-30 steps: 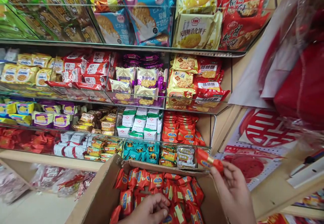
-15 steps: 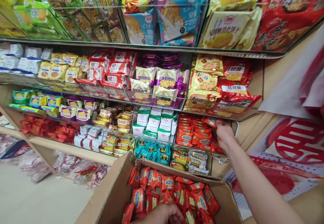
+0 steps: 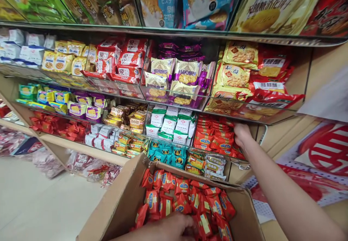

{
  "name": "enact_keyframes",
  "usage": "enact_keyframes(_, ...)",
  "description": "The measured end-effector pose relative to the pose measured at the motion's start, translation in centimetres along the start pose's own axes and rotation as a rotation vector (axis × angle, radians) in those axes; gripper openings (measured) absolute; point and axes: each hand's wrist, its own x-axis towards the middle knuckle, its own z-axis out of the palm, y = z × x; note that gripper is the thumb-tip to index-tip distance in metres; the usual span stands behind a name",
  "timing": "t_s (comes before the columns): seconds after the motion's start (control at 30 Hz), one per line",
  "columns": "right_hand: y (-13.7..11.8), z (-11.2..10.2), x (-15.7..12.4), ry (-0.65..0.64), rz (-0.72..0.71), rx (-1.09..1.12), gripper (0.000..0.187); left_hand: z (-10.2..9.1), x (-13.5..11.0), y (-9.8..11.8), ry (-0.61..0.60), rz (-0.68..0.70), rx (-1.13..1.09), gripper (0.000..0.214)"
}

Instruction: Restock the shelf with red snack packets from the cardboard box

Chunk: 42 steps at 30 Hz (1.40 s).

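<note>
My left hand [image 3: 178, 224] is down in an open cardboard box [image 3: 114, 204], its fingers curled among red wrapped snack packets [image 3: 182, 186]. Whatever lies under those fingers is hidden. My right hand [image 3: 243, 136] reaches into the right end of a shelf compartment with stacked red packets [image 3: 224, 143] of the same look. Its fingertips disappear behind the stack and under the shelf above, so I cannot see whether they hold a packet.
White-and-green packets [image 3: 170, 125] fill the adjoining compartment, with teal packets [image 3: 167, 157] below. A glass-fronted shelf [image 3: 174, 97] with biscuit packs juts out above my right hand. Bagged goods [image 3: 92, 166] lie low at the left. A wooden side panel [image 3: 282, 139] stands at the right.
My right hand has gone deeper into the compartment; the red packet seen in its fingers before no longer shows there. My left hand has shifted slightly among the packets. The view has moved closer.
</note>
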Motion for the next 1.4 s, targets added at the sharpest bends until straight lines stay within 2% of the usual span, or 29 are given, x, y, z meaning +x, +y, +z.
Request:
enact_keyframes(0.1,-0.3,-0.7,-1.1,0.058,-0.116,-0.062,0.018,0.1,0.0,0.0,-0.007,0.005,0.009,0.027)
enact_keyframes(0.23,-0.3,-2.3,-4.4,0.182,-0.291,-0.160,0.035,0.1,-0.1,-0.1,-0.015,-0.004,-0.026,0.027)
enact_keyframes(0.33,0.5,-2.9,-6.6,0.208,-0.499,-0.266,0.046,0.0,-0.1,0.0,-0.028,-0.012,-0.025,0.026)
enact_keyframes(0.4,1.2,-3.0,-7.1,0.195,-0.604,-0.357,0.046,0.0,-0.1,-0.1,-0.036,0.000,0.000,0.026)
enact_keyframes(0.53,2.3,-3.2,-5.8,0.158,-0.527,-0.408,0.034,0.3,0.2,-0.8,-0.046,0.038,0.011,0.025)
enact_keyframes(0.73,3.1,-4.1,-4.4,0.173,-0.462,-0.439,0.041,0.5,0.4,-1.8,-0.043,0.065,0.005,0.026)
enact_keyframes(0.9,2.5,-4.1,-5.1,0.191,-0.428,-0.614,0.039,0.4,0.7,-1.6,-0.082,0.073,0.015,0.027)
enact_keyframes(1.03,1.5,-3.7,-5.3,0.189,-0.398,-0.819,0.039,0.2,1.0,-1.1,-0.109,0.018,0.038,0.026)
enact_keyframes(1.23,-0.8,-3.2,-5.1,-0.021,-0.438,-1.178,0.032,-0.4,0.8,-0.5,-0.056,0.064,0.158,0.027)
enact_keyframes(1.4,-2.5,-2.8,-5.2,-0.127,-0.505,-1.378,0.031,-0.1,1.0,-1.3,-0.068,0.080,0.140,0.027)
